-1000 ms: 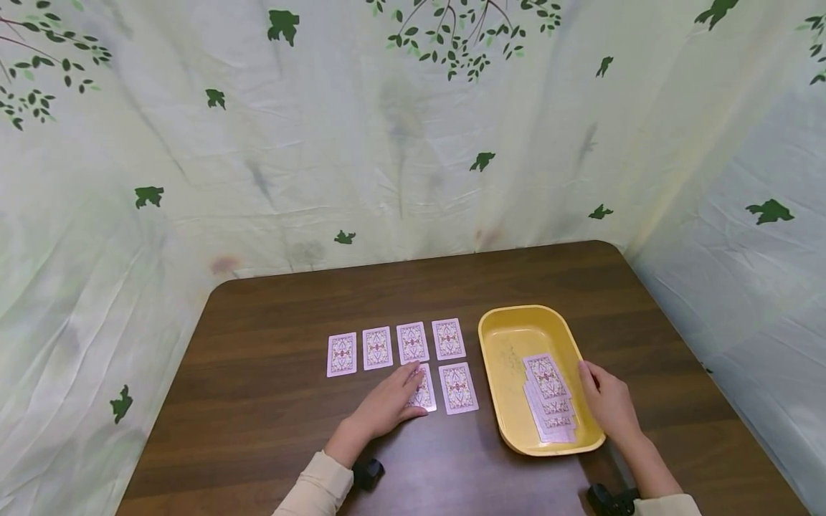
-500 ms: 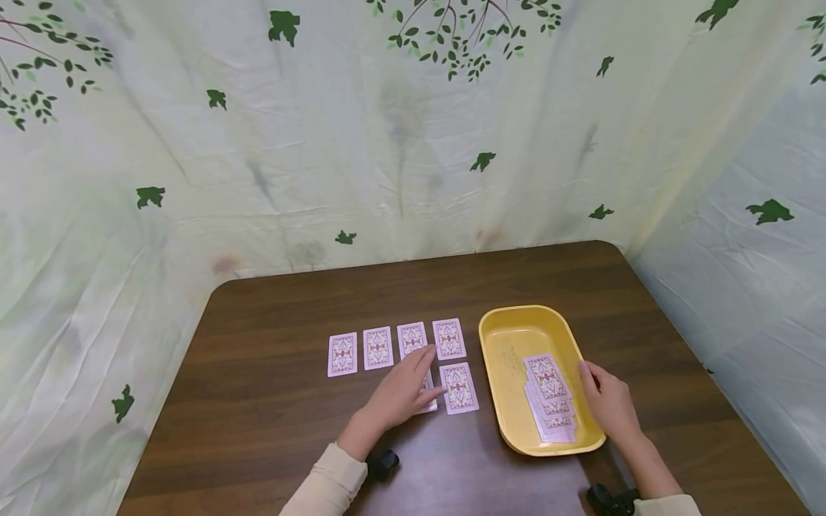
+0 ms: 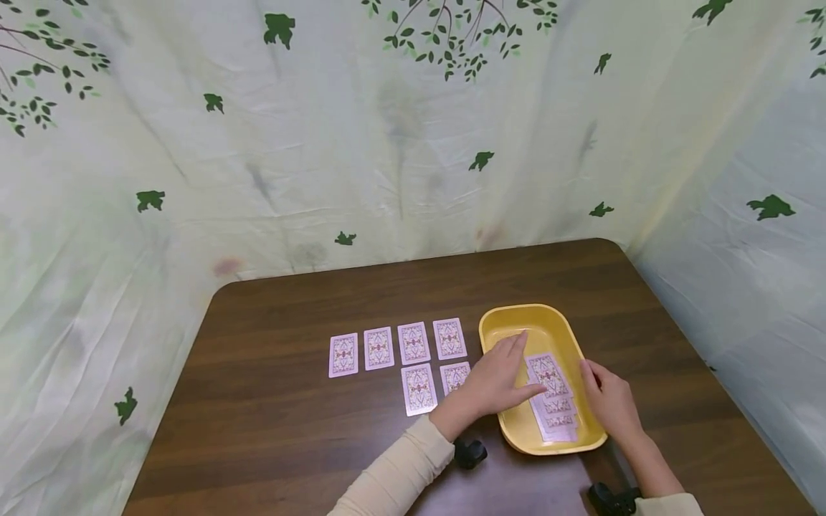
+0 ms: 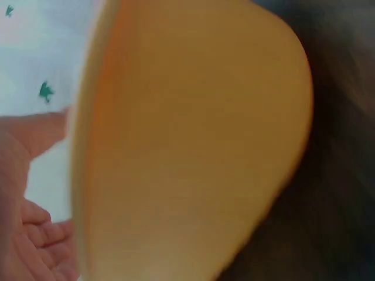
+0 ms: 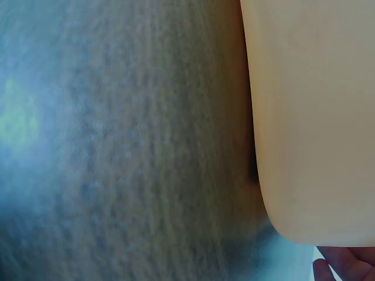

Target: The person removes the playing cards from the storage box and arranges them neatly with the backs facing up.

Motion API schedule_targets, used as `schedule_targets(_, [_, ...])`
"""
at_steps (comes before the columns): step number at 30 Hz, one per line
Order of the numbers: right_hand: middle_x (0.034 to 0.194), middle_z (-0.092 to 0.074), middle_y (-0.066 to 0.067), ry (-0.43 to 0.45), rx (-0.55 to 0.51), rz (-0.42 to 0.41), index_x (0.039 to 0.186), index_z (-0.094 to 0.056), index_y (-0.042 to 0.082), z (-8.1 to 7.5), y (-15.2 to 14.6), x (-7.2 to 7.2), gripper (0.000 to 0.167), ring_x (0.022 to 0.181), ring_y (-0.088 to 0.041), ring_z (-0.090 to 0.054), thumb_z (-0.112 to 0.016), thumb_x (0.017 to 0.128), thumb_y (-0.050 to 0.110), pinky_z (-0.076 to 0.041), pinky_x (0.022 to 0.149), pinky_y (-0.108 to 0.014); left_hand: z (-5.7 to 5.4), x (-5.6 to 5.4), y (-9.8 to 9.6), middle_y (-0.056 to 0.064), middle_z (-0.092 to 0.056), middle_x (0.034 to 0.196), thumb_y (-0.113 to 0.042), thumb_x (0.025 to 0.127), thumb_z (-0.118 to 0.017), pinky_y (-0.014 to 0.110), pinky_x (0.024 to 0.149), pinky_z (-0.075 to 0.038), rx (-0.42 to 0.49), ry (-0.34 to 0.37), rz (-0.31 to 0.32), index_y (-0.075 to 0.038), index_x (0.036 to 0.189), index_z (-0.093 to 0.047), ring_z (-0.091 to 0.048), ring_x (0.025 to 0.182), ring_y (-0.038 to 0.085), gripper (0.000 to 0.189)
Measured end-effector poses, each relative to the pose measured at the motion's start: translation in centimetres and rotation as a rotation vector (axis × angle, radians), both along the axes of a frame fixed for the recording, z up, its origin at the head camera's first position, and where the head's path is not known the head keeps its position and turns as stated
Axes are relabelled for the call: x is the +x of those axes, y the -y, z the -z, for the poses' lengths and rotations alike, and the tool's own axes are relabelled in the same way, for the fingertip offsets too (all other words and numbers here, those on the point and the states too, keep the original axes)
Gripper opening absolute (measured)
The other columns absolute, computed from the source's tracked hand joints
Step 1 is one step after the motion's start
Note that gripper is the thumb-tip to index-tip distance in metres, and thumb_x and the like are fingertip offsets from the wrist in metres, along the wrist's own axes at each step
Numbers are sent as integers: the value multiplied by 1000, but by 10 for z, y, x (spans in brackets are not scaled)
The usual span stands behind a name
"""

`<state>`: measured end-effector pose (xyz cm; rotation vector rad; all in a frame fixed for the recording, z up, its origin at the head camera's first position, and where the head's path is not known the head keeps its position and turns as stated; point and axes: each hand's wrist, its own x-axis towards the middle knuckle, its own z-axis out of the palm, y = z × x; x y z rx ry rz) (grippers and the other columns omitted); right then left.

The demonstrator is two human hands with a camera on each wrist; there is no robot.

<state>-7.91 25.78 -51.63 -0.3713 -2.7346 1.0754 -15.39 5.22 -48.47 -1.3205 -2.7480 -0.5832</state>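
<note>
In the head view, my left hand [image 3: 490, 380] hovers over the left side of a yellow tray [image 3: 550, 326], its fingers stretched out and thumb apart. Nothing shows between them. My right hand [image 3: 609, 403] grips the tray's right rim with the thumb on top. Inside the tray lies an overlapping pile of playing cards [image 3: 556, 407], patterned backs up; the left hand covers part of its surroundings. To the tray's left, a far row of face-down playing cards [image 3: 413, 342] lies on the table. A nearer pair includes one card [image 3: 419, 389] in full view and another [image 3: 454, 376] partly hidden by the left hand.
The brown wooden table [image 3: 271, 401] carries everything. A pale curtain [image 3: 400, 143] with leaf prints hangs behind and at both sides. Dark wrist-worn cameras [image 3: 470, 454] sit by the sleeves, low over the table. Tray walls [image 4: 193, 129] fill much of the left wrist view.
My left hand has risen from the left card of the nearer pair and moved right, over the tray. That card stays on the table. The right hand and tray have stayed put.
</note>
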Motion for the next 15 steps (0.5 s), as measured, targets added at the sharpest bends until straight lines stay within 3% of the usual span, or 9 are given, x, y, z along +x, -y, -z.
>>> schedule_targets(7, [112,-55,-33,-21,12,-8,120,-51,-13,1,0,0,49,100,-46,-54,-36,100,29,-42,81,-56,12,5,-34,12,-36,140,-61,81,-53,24,103,-25,-199,-36,-31,4,142,-24,-34,128,19,94])
schedule_targets(15, [111,-55,-32,-34,13,-17,119,-53,-13,-2,-2,0,47,99,-46,-54,-38,100,28,-42,81,-56,23,16,-51,10,-36,140,-67,80,-47,25,102,-27,-340,-44,-71,1,142,-27,-33,128,17,94])
